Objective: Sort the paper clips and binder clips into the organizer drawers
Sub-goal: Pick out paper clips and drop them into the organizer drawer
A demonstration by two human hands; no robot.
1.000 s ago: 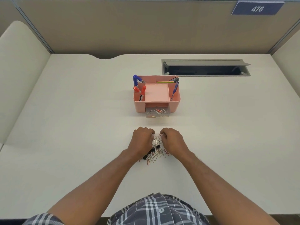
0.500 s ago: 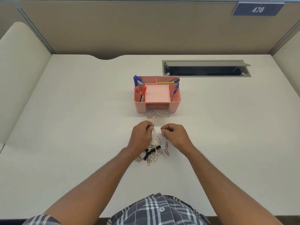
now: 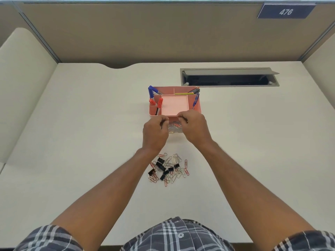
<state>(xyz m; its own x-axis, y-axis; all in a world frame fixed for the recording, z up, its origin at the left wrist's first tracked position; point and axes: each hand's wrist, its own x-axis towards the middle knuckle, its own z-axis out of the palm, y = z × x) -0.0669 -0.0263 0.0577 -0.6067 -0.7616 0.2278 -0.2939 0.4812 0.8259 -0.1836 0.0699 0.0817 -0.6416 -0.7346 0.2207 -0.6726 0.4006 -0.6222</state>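
A pink desk organizer (image 3: 198,105) stands mid-desk with its clear drawer (image 3: 175,128) pulled out at the front; paper clips lie inside it. My left hand (image 3: 155,132) and my right hand (image 3: 194,128) hover side by side over that drawer, fingers pinched together. A thin clip seems to sit in each pinch, but it is too small to be sure. Nearer to me a loose pile of paper clips (image 3: 176,161) mixed with black binder clips (image 3: 160,166) lies on the desk between my forearms.
Blue and red markers (image 3: 159,104) and pens stand in the organizer's side slots. A grey cable hatch (image 3: 229,77) is sunk into the desk behind it on the right. Partition walls enclose the desk on three sides.
Both hands have risen from the clip pile and moved forward to the open drawer, fingers still pinched. The pile is now uncovered.
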